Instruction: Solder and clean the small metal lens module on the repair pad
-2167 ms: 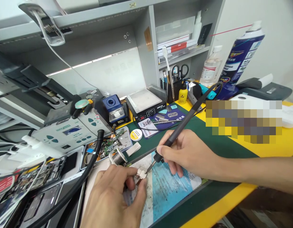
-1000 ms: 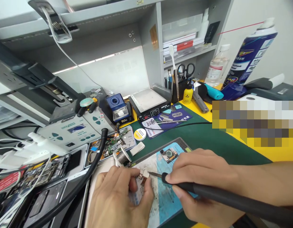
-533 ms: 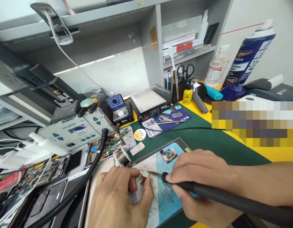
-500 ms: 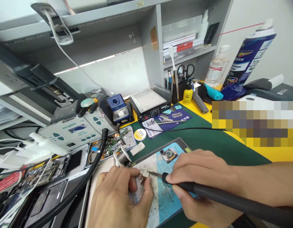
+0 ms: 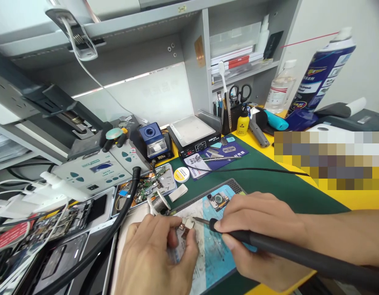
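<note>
the gray shelf unit is standing at the back of the bench, and the green work mat is lying over the yellow table. on the left side the gray rework station is sitting with a thick black hose coming down from it. at the far right a tall blue spray can is standing, and near the middle a black hot plate is resting beside a small blue soldering station.

on the blue repair pad the person is working with both hands. the right hand is closing its fingers around the black soldering iron, holding it like a pen, almost flat, with the metal tip pointing to the left. the left hand is pinching a small metal part between thumb and fingers, just above the pad. the iron tip is lying very close to this part; i cannot tell if it is touching. a camera module is lying on the pad behind the right hand, and a solder wire spool is standing just behind the left hand.
</note>
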The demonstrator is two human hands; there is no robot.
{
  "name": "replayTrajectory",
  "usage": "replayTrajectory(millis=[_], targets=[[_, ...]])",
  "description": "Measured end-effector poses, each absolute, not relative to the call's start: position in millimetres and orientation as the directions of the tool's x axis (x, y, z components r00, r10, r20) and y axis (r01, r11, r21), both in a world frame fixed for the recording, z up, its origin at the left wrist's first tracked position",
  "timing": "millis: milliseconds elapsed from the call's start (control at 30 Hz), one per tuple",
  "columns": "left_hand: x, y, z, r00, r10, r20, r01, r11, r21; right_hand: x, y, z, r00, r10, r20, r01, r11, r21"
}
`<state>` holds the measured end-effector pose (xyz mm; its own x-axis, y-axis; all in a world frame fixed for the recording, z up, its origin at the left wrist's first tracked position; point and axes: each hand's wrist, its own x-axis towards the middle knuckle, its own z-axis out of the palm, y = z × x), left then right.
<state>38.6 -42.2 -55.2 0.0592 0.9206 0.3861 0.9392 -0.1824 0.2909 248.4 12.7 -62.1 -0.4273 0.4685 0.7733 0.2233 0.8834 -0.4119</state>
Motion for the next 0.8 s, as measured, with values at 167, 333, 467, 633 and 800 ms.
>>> replayTrajectory(millis=[167,333,467,633,800], targets=[[34.5,-41.4,-50.9,0.056,0.920,0.387,0.938,-0.181,0.296,249.6,15.1,-55.9,-0.402,0.541,0.739,0.179,0.837,-0.517],[32.1,-41.8,-47.2,0.070,0.927,0.367,0.931,-0.193,0.310,249.0,26.5,-47.4,-0.362,0.892,0.272,0.185,0.355,-0.916],[29.4,-41.7,-48.6,0.104,0.923,0.370,0.940,-0.213,0.266,248.8,35.9,-43.6,-0.383,0.924,-0.003,0.088,0.033,-0.996],[21.8,-38.9,-51.6,0.213,0.901,0.378,0.933,-0.303,0.196,247.4,36.6,-41.9,-0.392,0.919,-0.039,0.122,0.010,-0.992],[19.5,-38.0,-51.9,0.241,0.898,0.369,0.930,-0.322,0.176,246.1,35.4,-41.6,-0.406,0.913,-0.039,0.151,0.024,-0.988]])
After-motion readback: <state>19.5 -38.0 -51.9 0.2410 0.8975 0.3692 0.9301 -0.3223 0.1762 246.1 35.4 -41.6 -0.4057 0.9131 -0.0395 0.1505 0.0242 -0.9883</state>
